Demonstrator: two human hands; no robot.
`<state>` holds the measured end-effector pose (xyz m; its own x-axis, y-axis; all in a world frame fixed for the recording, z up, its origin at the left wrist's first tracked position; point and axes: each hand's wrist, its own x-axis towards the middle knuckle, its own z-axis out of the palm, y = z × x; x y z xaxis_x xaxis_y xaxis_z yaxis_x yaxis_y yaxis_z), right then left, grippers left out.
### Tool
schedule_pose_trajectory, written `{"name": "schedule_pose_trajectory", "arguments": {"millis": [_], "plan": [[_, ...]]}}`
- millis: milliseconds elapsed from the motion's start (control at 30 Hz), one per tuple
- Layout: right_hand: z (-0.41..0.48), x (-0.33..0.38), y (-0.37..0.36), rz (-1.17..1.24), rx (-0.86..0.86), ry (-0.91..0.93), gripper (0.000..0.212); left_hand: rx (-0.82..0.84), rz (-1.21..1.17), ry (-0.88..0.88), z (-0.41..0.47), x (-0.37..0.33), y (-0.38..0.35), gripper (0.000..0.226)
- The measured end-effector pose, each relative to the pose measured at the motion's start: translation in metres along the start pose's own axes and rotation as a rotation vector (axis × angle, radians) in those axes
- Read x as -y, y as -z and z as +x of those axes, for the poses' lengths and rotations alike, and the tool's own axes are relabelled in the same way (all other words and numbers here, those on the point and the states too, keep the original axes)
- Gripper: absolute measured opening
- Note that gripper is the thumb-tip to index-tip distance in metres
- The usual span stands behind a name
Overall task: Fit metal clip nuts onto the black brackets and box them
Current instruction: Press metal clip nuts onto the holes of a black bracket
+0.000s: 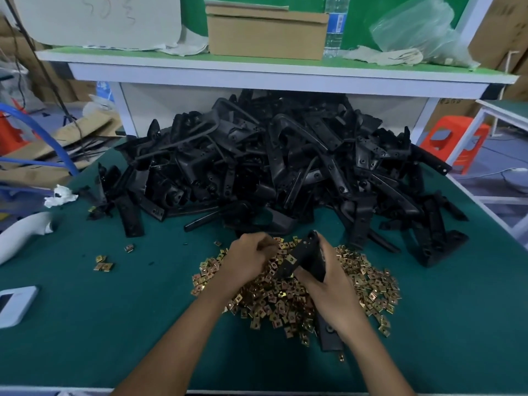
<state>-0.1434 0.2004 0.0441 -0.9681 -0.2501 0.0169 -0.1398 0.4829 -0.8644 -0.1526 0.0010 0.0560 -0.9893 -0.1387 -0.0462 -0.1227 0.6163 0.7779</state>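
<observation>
My left hand (250, 260) is curling its fingers at the clip nuts (274, 304) heaped near-centre on the desk (128, 310); I cannot tell if it's pinching one. My right hand (331, 290) is gripping a black bracket (304, 255) over them.

Pile of brackets (271, 167) is lying across the far middle of the table (114, 310), reaching back under a raised shelf (257, 72). Heap of clip nuts (285, 298) is lying just near of the pile, at table centre. Right hand (328, 278) is gripping a single bracket (303, 261) above the heap's far part. Left hand (251, 258) is sitting just left of it. Another bracket (328, 332) is lying at the heap's near edge, partly under the right forearm. Stray clip nuts (104, 264) are lying well left of the heap. On the shelf, a cardboard box (265, 35) is standing mid-way, a bottle (334, 27) just right of it, a plastic bag (423, 30) farther right.
</observation>
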Motion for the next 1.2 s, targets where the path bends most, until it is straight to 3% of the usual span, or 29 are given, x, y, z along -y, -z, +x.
{"name": "schedule_pose_trajectory", "arguments": {"millis": [100,267,400,567,867,1200], "plan": [[0.004,0.0,-0.002,-0.026,0.016,0.013,0.077,-0.03,-0.159,0.021,0.004,0.001,0.006,0.017],[0.011,-0.003,-0.005,-0.063,0.052,0.038,0.075,-0.059,-0.222,0.034,0.003,0.006,0.01,0.023],[0.016,-0.002,-0.002,-0.098,0.097,0.06,0.072,0.025,-0.585,0.131,-0.001,0.004,0.011,0.016],[0.017,0.005,-0.002,-0.159,0.126,0.101,0.07,0.061,-0.814,0.174,-0.01,-0.003,0.012,0.013],[0.018,0.003,-0.007,-0.193,0.124,0.116,0.075,-0.055,-0.845,0.074,-0.017,-0.003,0.005,0.018],[0.014,0.003,-0.006,-0.133,0.13,0.108,0.073,-0.043,-0.853,0.052,-0.021,-0.007,0.002,0.025]]}}
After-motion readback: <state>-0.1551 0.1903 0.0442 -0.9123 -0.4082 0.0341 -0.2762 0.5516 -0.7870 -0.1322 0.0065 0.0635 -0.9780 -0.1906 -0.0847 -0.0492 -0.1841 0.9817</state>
